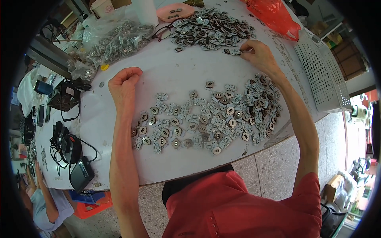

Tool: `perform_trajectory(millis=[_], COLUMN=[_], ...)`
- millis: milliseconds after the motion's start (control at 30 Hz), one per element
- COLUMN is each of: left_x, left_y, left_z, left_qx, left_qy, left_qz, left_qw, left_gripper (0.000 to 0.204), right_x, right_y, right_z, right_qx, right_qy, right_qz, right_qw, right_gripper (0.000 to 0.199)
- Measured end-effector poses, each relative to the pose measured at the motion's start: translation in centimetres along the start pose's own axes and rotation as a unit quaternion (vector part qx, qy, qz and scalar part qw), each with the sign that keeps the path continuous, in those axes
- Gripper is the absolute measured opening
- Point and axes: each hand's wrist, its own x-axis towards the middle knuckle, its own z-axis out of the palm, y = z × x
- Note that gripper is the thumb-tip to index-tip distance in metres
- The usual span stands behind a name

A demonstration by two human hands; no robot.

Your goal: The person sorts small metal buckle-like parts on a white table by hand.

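My right hand (260,57) reaches to the far right of the white table (154,63). Its fingertips pinch a small circuit board (235,51) at the lower edge of a heap of dark and silvery boards (214,29). On the left, my left hand (124,82) is closed above the tabletop, thumb against curled fingers; whatever may be inside is hidden. Between my forearms lies a wide spread of small circuit boards (202,119), many with a round metal piece showing. They pile up thickest on the right, beside my right forearm.
Clear plastic bags of small parts (119,41), eyeglasses (162,33) and a pink dish (174,12) stand toward the back. Black power adapters with cables (71,148) lie left. A red plastic bag (274,16) and white perforated basket (323,71) are right. Another person's arm (47,194) shows far left.
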Motion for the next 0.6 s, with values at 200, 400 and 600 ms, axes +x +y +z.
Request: perform_trajectory(millis=[200,400,600], left_x=[0.0,0.1,0.1], left_y=[0.1,-0.1,-0.2], left_z=[-0.1,-0.1,-0.2], left_qx=[0.022,0.021,0.019], left_qy=[-0.009,-0.014,-0.012], left_qz=[-0.01,-0.007,-0.007], left_qw=[1.0,1.0,1.0], left_gripper=[0.02,0.02,0.02], right_x=[-0.5,-0.2,-0.2], right_y=[-0.2,0.4,1.0], right_z=[0.6,0.4,-0.5], right_qx=[0.026,0.051,-0.023], right_qy=[0.018,0.023,0.014], right_qz=[-0.053,-0.058,-0.006], right_qw=[0.998,0.997,1.0], right_gripper=[0.029,0.024,0.025])
